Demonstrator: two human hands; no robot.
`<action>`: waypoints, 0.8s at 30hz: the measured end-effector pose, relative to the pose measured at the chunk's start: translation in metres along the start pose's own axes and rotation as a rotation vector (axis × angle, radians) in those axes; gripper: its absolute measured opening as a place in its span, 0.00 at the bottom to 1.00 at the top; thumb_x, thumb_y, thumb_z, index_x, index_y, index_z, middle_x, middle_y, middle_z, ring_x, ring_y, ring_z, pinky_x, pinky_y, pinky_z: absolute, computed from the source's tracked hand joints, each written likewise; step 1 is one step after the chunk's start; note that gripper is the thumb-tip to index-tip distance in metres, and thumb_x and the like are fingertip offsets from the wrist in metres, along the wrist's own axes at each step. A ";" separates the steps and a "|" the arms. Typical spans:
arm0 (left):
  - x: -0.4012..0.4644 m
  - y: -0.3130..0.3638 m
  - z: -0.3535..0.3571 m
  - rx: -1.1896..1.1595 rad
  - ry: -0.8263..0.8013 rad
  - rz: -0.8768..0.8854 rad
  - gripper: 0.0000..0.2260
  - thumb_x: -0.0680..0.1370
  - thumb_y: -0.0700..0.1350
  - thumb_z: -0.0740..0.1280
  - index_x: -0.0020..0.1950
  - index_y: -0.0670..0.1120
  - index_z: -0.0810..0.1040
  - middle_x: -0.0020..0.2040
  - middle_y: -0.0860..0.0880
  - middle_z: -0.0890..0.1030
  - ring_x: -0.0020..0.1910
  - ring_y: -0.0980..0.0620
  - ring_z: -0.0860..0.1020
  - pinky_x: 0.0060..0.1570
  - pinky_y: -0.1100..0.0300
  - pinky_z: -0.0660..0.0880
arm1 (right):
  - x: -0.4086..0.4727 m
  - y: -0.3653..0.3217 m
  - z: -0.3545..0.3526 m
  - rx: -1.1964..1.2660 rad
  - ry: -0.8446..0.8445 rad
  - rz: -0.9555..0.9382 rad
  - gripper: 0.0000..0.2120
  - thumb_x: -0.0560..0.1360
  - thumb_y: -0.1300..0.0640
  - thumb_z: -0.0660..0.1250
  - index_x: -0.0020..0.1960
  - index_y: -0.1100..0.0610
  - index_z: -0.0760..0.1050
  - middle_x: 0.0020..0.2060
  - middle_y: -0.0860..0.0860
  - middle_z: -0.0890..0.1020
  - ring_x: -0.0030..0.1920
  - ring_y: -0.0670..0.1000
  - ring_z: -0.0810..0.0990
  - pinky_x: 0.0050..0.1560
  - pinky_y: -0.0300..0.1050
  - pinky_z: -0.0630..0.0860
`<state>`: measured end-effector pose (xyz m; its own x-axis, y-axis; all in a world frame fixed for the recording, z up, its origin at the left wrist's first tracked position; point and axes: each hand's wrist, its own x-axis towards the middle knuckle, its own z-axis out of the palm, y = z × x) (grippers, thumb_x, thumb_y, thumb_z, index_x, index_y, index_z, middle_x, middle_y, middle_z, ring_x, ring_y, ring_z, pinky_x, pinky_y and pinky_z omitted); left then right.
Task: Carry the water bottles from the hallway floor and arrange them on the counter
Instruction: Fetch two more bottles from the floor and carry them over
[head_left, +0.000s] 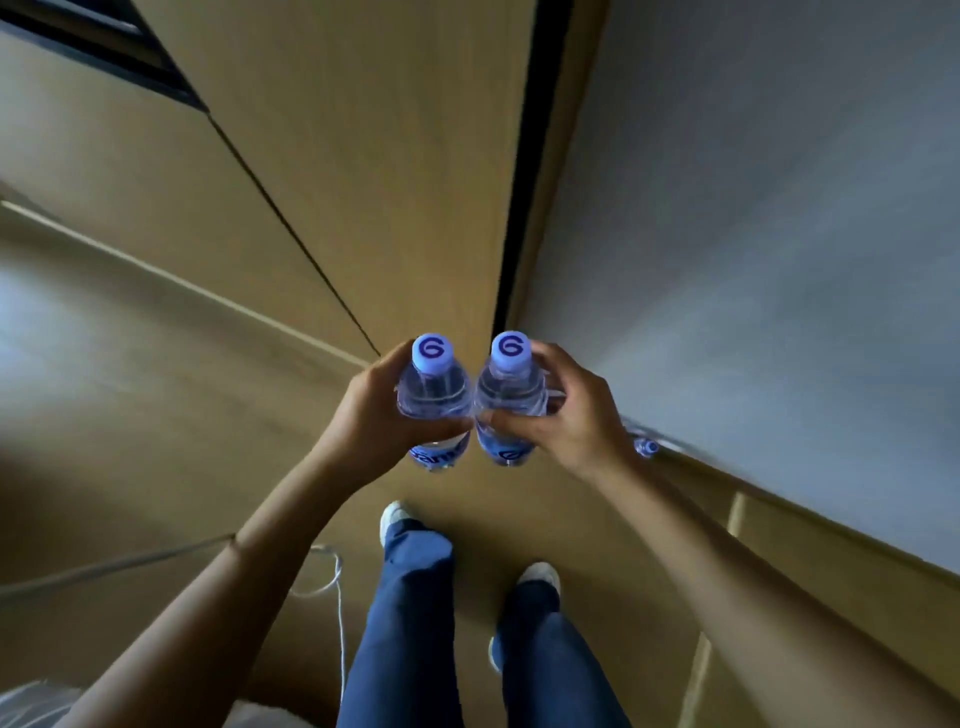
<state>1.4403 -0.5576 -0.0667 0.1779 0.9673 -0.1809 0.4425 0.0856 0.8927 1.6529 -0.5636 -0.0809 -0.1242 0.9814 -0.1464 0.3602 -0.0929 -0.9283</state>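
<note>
Left hand (374, 415) wrapped round one clear ribbed plastic water bottle (434, 400); right hand (566, 415) curled round its twin (509, 400); both upright, touching, round pale caps up, held over the smooth wood floor (130, 389); another bottle (645, 447) lies by the grey wall (779, 260).

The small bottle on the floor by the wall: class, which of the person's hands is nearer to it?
Right. The right hand, gripping a bottle, is just beside the small bottle on the floor; the left hand is farther away, beyond both held bottles.

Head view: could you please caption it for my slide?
Left hand and right hand each grip an upright water bottle above the hallway floor.
</note>
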 end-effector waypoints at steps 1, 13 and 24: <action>-0.007 -0.001 -0.018 -0.018 0.031 -0.013 0.23 0.61 0.49 0.81 0.50 0.63 0.76 0.46 0.61 0.82 0.44 0.63 0.80 0.43 0.70 0.76 | 0.005 -0.013 0.014 0.016 -0.020 0.001 0.28 0.62 0.45 0.81 0.56 0.31 0.73 0.50 0.36 0.84 0.51 0.40 0.83 0.54 0.43 0.80; -0.080 -0.077 -0.303 -0.114 0.384 -0.150 0.22 0.59 0.56 0.77 0.51 0.54 0.78 0.45 0.52 0.83 0.42 0.58 0.78 0.47 0.57 0.77 | 0.100 -0.181 0.272 0.088 -0.351 -0.071 0.31 0.61 0.51 0.81 0.62 0.48 0.77 0.50 0.42 0.86 0.49 0.42 0.84 0.49 0.41 0.80; -0.117 -0.124 -0.496 -0.079 0.738 -0.169 0.25 0.60 0.55 0.78 0.54 0.53 0.77 0.47 0.51 0.83 0.50 0.46 0.81 0.53 0.45 0.78 | 0.195 -0.311 0.464 0.027 -0.643 -0.225 0.30 0.64 0.56 0.82 0.63 0.50 0.77 0.48 0.40 0.85 0.47 0.38 0.83 0.49 0.35 0.79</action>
<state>0.9285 -0.5630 0.0482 -0.5331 0.8458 -0.0197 0.3420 0.2367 0.9094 1.0879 -0.4208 0.0204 -0.7208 0.6834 -0.1154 0.2392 0.0890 -0.9669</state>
